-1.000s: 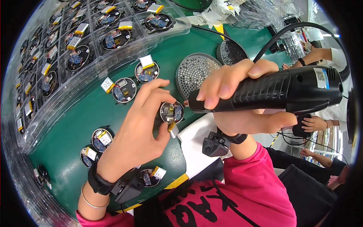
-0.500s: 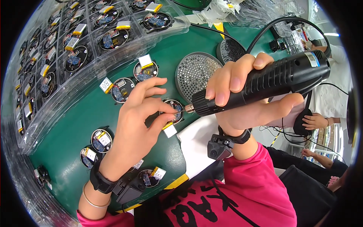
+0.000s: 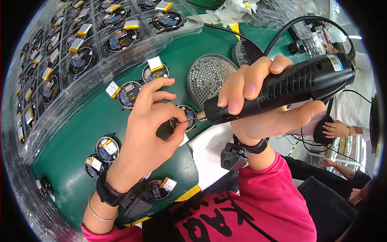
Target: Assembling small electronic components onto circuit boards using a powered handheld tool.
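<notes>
My right hand [image 3: 258, 92] is wrapped around a black electric screwdriver [image 3: 298, 82], its thin bit [image 3: 193, 119] aimed left and down at a round device housing [image 3: 186, 114]. That housing lies on the green mat with a blue circuit board inside. Thumb and forefinger of my left hand [image 3: 147, 125] are pinched together at the tip of the bit, over the housing; whatever sits between them is too small to make out. These fingers hide the housing's left side, and its pale battery is mostly covered.
Similar housings with batteries [image 3: 155, 72] lie around on the green mat [image 3: 80, 129]. A clear tray [image 3: 133, 52] holding many more fills the upper left. Beyond my hands are a perforated round dish of screws [image 3: 207, 76] and a smaller dish [image 3: 246, 52]. Other people work at right.
My left thumb and forefinger have curled into a rounder pinch, and now hide most of the housing's battery. The screwdriver has barely moved.
</notes>
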`<move>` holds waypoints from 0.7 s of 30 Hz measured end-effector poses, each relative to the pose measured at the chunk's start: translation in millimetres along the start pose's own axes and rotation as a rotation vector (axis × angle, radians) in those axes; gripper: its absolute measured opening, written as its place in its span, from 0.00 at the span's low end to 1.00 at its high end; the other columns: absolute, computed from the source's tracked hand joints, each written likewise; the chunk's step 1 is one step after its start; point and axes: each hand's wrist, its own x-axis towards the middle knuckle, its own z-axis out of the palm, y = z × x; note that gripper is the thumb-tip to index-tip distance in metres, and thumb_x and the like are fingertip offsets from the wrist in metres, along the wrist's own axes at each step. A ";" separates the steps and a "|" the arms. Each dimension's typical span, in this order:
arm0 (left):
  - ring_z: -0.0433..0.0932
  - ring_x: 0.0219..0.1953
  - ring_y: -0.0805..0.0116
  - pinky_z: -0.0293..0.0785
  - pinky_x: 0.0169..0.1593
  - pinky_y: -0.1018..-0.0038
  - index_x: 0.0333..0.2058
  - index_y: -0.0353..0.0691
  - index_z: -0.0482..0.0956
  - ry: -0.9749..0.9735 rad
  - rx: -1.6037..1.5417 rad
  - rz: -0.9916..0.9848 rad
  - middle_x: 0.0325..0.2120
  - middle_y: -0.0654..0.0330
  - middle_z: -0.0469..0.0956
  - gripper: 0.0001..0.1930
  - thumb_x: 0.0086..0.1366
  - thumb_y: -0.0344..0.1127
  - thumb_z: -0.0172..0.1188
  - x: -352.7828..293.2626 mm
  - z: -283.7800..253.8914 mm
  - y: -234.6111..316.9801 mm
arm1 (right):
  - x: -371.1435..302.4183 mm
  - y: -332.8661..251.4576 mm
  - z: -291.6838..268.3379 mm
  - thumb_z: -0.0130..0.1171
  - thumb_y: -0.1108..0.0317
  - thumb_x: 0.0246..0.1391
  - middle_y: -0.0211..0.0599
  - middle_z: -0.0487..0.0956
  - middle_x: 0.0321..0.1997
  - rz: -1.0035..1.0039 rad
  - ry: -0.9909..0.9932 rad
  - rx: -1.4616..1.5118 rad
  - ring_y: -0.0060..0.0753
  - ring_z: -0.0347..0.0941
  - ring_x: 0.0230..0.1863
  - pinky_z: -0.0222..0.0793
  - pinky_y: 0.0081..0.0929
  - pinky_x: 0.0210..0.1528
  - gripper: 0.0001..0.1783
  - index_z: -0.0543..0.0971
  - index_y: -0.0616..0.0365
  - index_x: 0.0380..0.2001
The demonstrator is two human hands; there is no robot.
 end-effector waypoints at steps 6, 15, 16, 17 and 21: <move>0.78 0.48 0.57 0.79 0.44 0.68 0.27 0.36 0.77 -0.004 0.029 0.016 0.54 0.50 0.64 0.09 0.47 0.18 0.65 0.7 -0.7 0.8 | 0.7 -0.2 -0.8 0.41 0.20 0.49 0.35 0.71 0.27 0.007 -0.035 -0.017 0.33 0.70 0.18 0.71 0.36 0.21 0.47 0.67 0.56 0.48; 0.78 0.48 0.57 0.79 0.43 0.68 0.28 0.35 0.77 -0.023 0.027 0.024 0.55 0.51 0.64 0.09 0.48 0.17 0.64 0.7 -1.4 1.2 | 0.4 0.5 -4.6 0.41 0.20 0.49 0.37 0.72 0.28 0.005 -0.075 -0.020 0.35 0.72 0.19 0.72 0.37 0.22 0.47 0.67 0.56 0.49; 0.78 0.48 0.57 0.79 0.43 0.68 0.28 0.35 0.78 -0.018 0.035 0.014 0.56 0.51 0.65 0.08 0.48 0.17 0.64 0.9 -1.4 2.5 | 0.2 0.2 -4.6 0.41 0.20 0.49 0.37 0.72 0.28 0.005 -0.075 -0.021 0.35 0.72 0.19 0.72 0.37 0.22 0.47 0.67 0.56 0.49; 0.78 0.48 0.58 0.79 0.43 0.68 0.28 0.34 0.78 -0.014 0.042 0.004 0.56 0.51 0.65 0.08 0.49 0.17 0.64 1.0 -1.3 3.7 | 0.0 -0.1 -4.4 0.42 0.20 0.48 0.37 0.72 0.28 0.009 -0.071 -0.028 0.36 0.72 0.20 0.72 0.38 0.22 0.48 0.66 0.56 0.49; 0.77 0.47 0.57 0.78 0.44 0.67 0.28 0.31 0.79 0.012 0.086 0.029 0.55 0.51 0.68 0.07 0.49 0.18 0.64 -1.3 2.5 -0.5 | 0.2 0.2 -5.6 0.42 0.19 0.48 0.39 0.72 0.28 -0.008 -0.085 -0.073 0.37 0.74 0.22 0.73 0.39 0.23 0.48 0.66 0.56 0.49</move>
